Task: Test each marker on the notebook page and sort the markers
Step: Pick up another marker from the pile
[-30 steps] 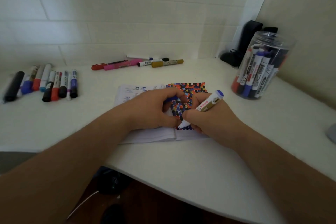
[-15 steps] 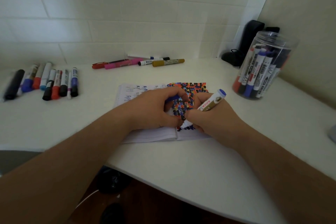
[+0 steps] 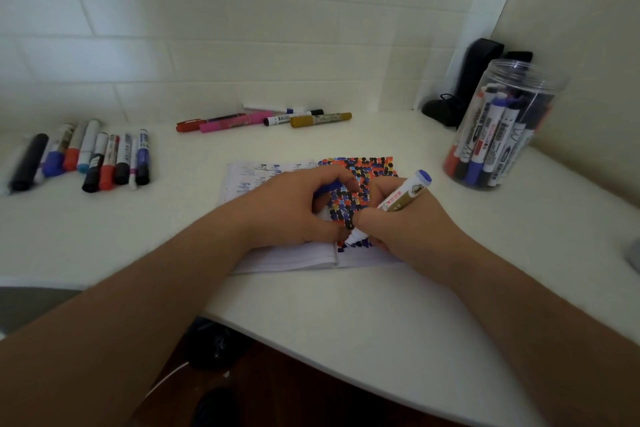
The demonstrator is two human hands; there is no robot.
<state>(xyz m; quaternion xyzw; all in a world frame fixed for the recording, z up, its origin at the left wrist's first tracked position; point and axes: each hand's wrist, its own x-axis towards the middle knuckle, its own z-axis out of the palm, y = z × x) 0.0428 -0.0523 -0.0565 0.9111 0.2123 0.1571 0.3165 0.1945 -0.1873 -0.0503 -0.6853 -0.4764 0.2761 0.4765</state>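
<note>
An open notebook (image 3: 277, 258) lies in the middle of the white table, its right page filled with coloured dots. My right hand (image 3: 408, 222) grips a white marker with a blue end (image 3: 405, 192), tip down on the lower part of the dotted page. Curled on the page, my left hand (image 3: 294, 208) holds the marker's blue cap (image 3: 327, 188). Several markers (image 3: 100, 163) lie in a row at the left. More markers (image 3: 263, 118) lie along the back wall. A clear jar (image 3: 498, 128) at the right holds several markers upright.
A dark object (image 3: 460, 87) stands in the back right corner behind the jar. The table's curved front edge (image 3: 311, 340) runs below my arms, with dark floor beneath. A grey thing (image 3: 635, 253) shows at the right border.
The marker tip has stayed on the lower part of the page with only slight shifts. Both hands keep their places.
</note>
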